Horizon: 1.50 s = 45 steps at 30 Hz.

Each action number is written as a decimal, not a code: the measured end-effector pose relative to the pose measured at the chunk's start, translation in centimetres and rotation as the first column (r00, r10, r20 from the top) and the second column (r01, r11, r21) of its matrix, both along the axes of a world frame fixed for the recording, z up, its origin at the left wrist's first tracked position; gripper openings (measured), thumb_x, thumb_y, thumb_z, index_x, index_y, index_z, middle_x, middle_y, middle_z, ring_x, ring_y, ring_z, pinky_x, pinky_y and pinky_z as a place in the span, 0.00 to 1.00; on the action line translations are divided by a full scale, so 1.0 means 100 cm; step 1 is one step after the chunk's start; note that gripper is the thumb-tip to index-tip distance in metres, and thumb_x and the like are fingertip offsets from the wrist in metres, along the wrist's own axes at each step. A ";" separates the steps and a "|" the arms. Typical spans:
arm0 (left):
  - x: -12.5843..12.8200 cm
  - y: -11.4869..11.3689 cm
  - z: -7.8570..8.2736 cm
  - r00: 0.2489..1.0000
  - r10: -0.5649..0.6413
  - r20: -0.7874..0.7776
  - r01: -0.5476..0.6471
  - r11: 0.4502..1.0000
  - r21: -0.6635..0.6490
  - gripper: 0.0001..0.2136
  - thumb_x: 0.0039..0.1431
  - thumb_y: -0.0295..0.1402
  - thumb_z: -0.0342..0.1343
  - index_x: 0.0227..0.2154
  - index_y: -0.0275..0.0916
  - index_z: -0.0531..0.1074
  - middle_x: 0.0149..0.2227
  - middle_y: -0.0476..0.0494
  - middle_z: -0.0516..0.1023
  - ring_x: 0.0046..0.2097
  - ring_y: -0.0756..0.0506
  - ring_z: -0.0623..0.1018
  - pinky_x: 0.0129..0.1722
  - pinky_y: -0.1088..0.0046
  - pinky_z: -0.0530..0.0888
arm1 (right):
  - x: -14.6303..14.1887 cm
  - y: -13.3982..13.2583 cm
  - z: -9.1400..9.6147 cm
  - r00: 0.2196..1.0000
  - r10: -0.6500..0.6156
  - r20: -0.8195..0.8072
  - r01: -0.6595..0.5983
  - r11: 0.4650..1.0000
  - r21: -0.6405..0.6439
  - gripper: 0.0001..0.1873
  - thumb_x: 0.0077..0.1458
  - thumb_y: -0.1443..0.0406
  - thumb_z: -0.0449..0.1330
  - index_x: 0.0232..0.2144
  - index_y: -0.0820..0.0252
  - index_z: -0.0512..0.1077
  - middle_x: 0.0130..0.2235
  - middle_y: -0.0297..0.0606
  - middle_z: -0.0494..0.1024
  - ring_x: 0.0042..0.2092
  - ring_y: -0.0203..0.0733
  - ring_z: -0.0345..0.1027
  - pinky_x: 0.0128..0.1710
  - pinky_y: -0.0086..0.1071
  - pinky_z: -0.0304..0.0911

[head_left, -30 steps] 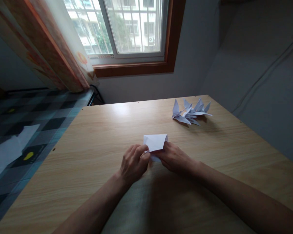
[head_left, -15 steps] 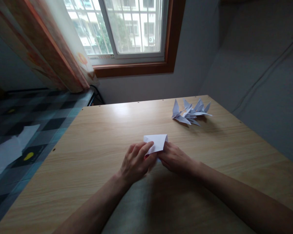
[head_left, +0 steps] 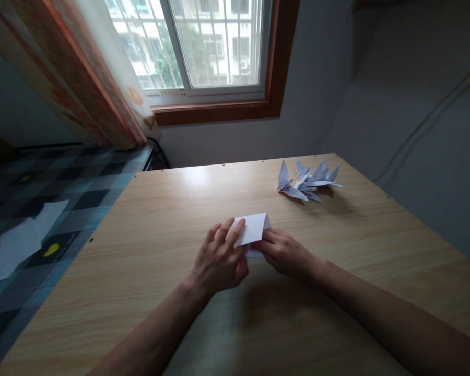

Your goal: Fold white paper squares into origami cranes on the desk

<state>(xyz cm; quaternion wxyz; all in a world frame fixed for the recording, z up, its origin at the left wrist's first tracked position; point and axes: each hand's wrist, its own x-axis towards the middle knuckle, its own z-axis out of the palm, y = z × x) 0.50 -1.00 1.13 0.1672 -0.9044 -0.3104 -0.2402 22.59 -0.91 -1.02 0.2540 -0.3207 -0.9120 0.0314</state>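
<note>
White paper, folded, lies between the two hands at about the middle of the tabletop. We record the piece as the folded paper (head_left: 254, 230): an upper flap slopes toward us, a narrow side fold shows at its right end, and a lower layer peeks out beneath the flap's near edge.

Left hand (head_left: 219, 256): the fingers are loosely spread, their tips resting on the left part of the upper flap; the thumb is bent down on the near side. We cannot tell whether this hand is pinching the paper or only pressing on it.

Right hand (head_left: 284, 250): it comes in from the right, fingers partly bent, the tips at the opening under the flap. The flap hides part of them, so we cannot tell if they grip a layer.

Surface: a light wood-grain table (head_left: 160, 209). Toward its far right corner we note a cluster of folded paper shapes (head_left: 307, 184) with pointed, wing-like flaps, overlapping one another and well apart from the hands.

Surroundings: to the left, a checked cloth (head_left: 94, 198) bears loose white paper (head_left: 15, 245). Beyond the table we see a window (head_left: 225, 47) in a brown frame (head_left: 219, 112), with a flowered curtain (head_left: 90, 78) at its left.
</note>
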 end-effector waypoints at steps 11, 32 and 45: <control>-0.005 0.007 0.002 1.000 0.007 -0.015 -0.006 0.996 0.090 0.06 0.56 0.31 0.57 0.36 0.37 0.75 0.55 0.33 0.73 0.57 0.34 0.70 0.55 0.54 0.68 | 0.014 0.008 0.005 0.982 0.036 -0.186 -0.065 0.986 -0.152 0.11 0.60 0.73 0.53 0.37 0.61 0.76 0.41 0.44 0.80 0.42 0.44 0.73 0.46 0.37 0.66; 0.000 0.013 -0.013 0.963 0.043 0.266 0.008 0.982 -0.190 0.31 0.60 0.31 0.54 0.64 0.40 0.49 0.55 0.32 0.71 0.48 0.40 0.78 0.42 0.64 0.78 | 0.010 0.001 0.008 0.943 0.020 -0.333 -0.163 0.899 -0.407 0.15 0.48 0.76 0.59 0.39 0.60 0.73 0.44 0.42 0.75 0.46 0.42 0.70 0.48 0.35 0.65; -0.002 0.019 -0.009 0.876 0.180 0.448 -0.033 0.948 -0.317 0.07 0.59 0.30 0.55 0.40 0.38 0.73 0.36 0.44 0.77 0.34 0.48 0.75 0.35 0.72 0.74 | 0.004 -0.003 0.007 0.967 0.161 -0.196 -0.207 0.948 -0.242 0.20 0.50 0.77 0.56 0.44 0.61 0.75 0.49 0.44 0.78 0.51 0.43 0.70 0.54 0.40 0.66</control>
